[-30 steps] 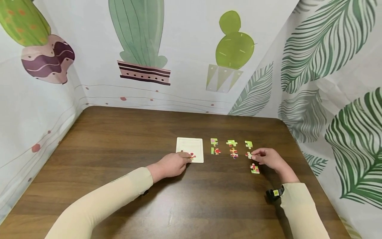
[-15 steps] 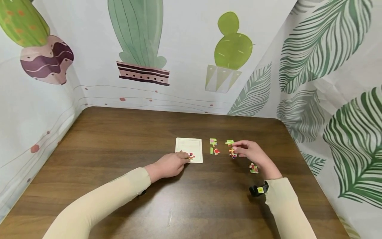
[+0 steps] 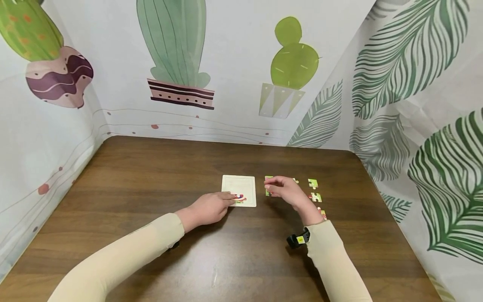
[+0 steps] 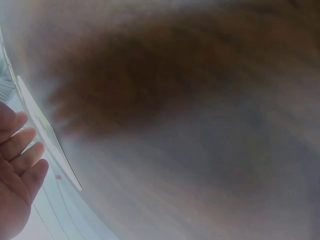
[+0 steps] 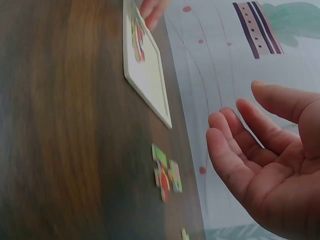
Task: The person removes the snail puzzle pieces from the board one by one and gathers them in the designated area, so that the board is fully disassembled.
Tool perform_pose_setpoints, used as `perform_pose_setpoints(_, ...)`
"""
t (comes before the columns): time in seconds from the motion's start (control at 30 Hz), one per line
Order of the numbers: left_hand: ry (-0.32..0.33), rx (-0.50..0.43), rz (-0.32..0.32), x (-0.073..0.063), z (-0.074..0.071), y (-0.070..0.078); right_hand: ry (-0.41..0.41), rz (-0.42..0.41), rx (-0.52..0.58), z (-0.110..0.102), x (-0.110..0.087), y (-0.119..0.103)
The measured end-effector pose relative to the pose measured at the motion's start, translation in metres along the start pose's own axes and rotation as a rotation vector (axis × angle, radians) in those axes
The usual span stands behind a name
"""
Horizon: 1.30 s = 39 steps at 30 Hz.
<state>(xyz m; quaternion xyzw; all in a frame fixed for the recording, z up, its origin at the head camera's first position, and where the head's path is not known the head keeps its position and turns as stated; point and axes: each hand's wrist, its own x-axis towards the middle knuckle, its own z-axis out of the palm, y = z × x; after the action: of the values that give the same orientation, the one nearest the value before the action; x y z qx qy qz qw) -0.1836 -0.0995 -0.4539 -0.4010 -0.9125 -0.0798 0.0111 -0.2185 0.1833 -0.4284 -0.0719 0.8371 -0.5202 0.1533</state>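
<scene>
A square cream puzzle tray (image 3: 238, 183) lies mid-table, with joined colourful jigsaw pieces (image 3: 239, 198) along its near edge. My left hand (image 3: 206, 208) rests its extended fingers at the tray's near left part; the left wrist view shows them straight beside the tray. My right hand (image 3: 288, 192) hovers over the left loose pieces, fingers loosely bent. In the right wrist view nothing sits between thumb and fingers of the right hand (image 5: 265, 150). Below it show a red-and-green jigsaw piece (image 5: 164, 184) and a green one (image 5: 175, 176).
Farther right lie a green corner piece (image 3: 312, 183), another jigsaw piece (image 3: 316, 197) and a third (image 3: 323, 214), partly covered by my right wrist. The brown wooden table (image 3: 158, 167) meets a patterned cloth backdrop (image 3: 234, 105) at its far edge.
My right hand has moved left from the rightmost loose pieces to those nearest the tray. The left hand has slid slightly left, showing more of the joined pieces.
</scene>
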Motion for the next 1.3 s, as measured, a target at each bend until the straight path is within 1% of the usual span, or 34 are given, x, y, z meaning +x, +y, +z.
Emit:
perform_pose_setpoints(0.2, 0.001, 0.002, -0.023, -0.003, -0.002, -0.003, -0.007, -0.005, -0.049, 0.017, 0.004, -0.007)
perform_pose_setpoints(0.3, -0.005, -0.001, -0.035, -0.006, -0.001, -0.005, -0.009, 0.002, -0.049, 0.023, 0.008, -0.007)
perform_pose_setpoints(0.47, -0.011, 0.024, -0.028, -0.008, 0.003, -0.006, -0.013, 0.013, -0.055, 0.031, 0.012, -0.007)
perform_pose_setpoints(0.57, -0.014, 0.032, -0.021, -0.008, 0.004, -0.006, -0.029, 0.009, -0.079, 0.037, 0.015, -0.005)
perform_pose_setpoints(0.7, -0.02, 0.019, -0.031, -0.009, 0.005, -0.007, -0.057, -0.006, -0.11, 0.045, 0.02, -0.004)
perform_pose_setpoints(0.83, -0.005, 0.006, -0.03, -0.01, 0.007, -0.008, -0.08, -0.006, -0.12, 0.051, 0.023, -0.003)
perform_pose_setpoints(1.0, 0.013, -0.004, -0.019, -0.01, 0.007, -0.008, -0.079, 0.015, -0.13, 0.056, 0.025, -0.003)
perform_pose_setpoints(1.1, 0.001, -0.02, -0.035, -0.01, 0.007, -0.008, -0.07, 0.032, -0.109, 0.058, 0.026, -0.003)
perform_pose_setpoints(1.2, -0.007, -0.018, -0.038, -0.009, 0.006, -0.007, -0.067, 0.06, -0.089, 0.059, 0.028, -0.003)
perform_pose_setpoints(1.3, -0.017, -0.023, -0.033, -0.008, 0.007, -0.005, -0.07, 0.088, -0.098, 0.059, 0.03, -0.004)
